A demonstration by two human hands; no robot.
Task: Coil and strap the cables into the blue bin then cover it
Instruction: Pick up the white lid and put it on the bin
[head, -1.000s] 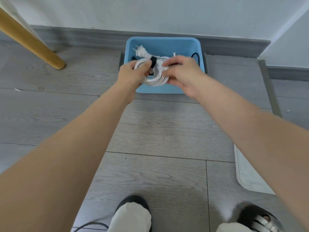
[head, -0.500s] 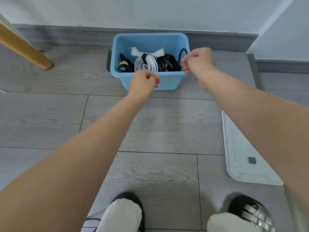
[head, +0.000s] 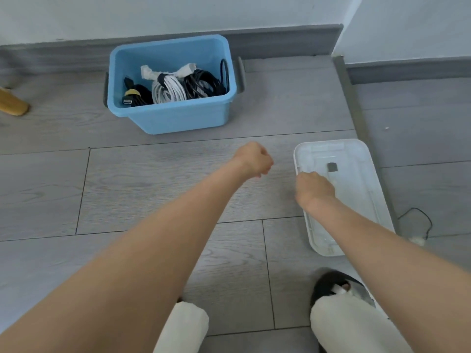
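Observation:
The blue bin [head: 175,118] stands on the floor near the wall. Inside it lie a white coiled cable [head: 169,91] with a dark strap, a black coil [head: 201,85] to its right and a black cable with a yellow band [head: 133,94] to its left. The white lid [head: 356,179] lies flat on the floor to the right of the bin. My left hand [head: 254,159] hovers over the floor in a fist, holding nothing. My right hand [head: 314,189] is at the lid's left rim with fingers curled down; whether it grips the rim is hidden.
A wooden leg [head: 12,105] stands at the far left. A grey threshold strip [head: 356,110] runs along the right of the lid. A thin black wire [head: 418,220] lies on the floor beyond it. My feet [head: 339,286] are at the bottom edge.
Both hands let the white coil go into the bin and drew back. My right hand moved down to the lid's left rim; my left hand pulled back over the floor.

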